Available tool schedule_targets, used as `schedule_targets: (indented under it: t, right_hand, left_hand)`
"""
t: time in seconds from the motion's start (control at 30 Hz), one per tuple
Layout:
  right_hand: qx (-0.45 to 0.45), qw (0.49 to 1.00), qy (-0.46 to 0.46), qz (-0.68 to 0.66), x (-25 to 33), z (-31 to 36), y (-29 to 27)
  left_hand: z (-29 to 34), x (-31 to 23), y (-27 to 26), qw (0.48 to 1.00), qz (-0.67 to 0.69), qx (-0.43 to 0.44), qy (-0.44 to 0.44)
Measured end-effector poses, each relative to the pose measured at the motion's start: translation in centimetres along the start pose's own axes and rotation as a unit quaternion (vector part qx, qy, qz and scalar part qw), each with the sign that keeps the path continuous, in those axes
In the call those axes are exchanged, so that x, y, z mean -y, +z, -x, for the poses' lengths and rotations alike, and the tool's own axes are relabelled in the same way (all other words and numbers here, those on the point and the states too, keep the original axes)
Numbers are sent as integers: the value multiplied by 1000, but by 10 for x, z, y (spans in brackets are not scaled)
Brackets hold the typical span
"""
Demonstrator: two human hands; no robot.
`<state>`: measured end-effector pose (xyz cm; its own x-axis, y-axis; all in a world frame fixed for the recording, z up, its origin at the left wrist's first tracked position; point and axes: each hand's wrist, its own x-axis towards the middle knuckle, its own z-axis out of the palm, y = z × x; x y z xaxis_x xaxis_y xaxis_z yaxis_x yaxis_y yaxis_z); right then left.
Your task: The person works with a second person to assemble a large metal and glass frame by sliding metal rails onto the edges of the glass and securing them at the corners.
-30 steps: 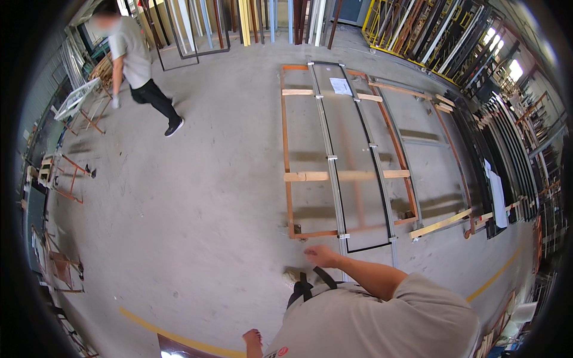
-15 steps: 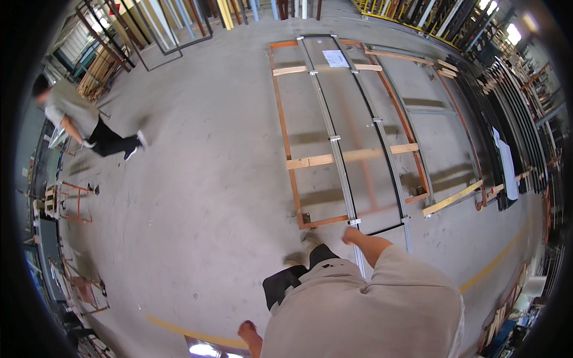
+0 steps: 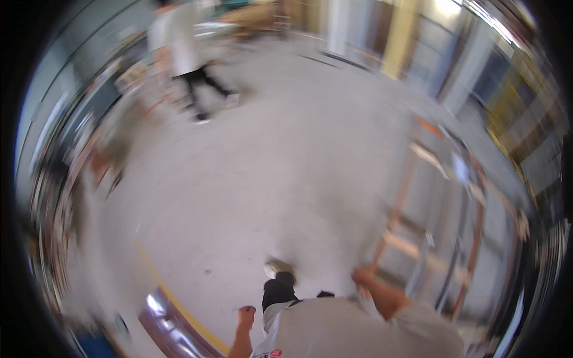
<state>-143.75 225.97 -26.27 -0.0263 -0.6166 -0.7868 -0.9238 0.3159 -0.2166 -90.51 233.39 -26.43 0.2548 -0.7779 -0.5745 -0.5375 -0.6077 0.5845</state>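
Observation:
My left hand hangs low beside my body, over the floor near a shiny curved panel. Its fingers are curled in, and nothing shows in them. My right hand is held forward of my waist, smeared by motion, so its fingers cannot be made out. The nearest thing to it is an orange-and-grey metal frame with wooden crosspieces, lying to the right; hand and frame overlap in view, and I cannot tell whether they touch. One shoe shows ahead of me on the concrete.
Another person in a light shirt and dark trousers walks at the far left. Benches and stacked material line the left side. Tall upright panels stand at the back. A yellow floor line runs beside the shiny panel.
My view has swung left, so the metal frame now sits farther right and blurred. The other person appears nearer the middle. My left hand has come farther up into view.

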Motion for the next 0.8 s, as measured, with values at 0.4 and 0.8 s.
schedule_targets:
  t: [0.4,0.8]
  right_hand:
    - [-18,993,36,-110,257,-55,-156]
    - [99,989,-24,-105,522,-359,-277]
  left_hand:
    - [-162,-133,-193,977,157,-112,-86]
    - [-298,-20,-274,978,70,-100,-170]
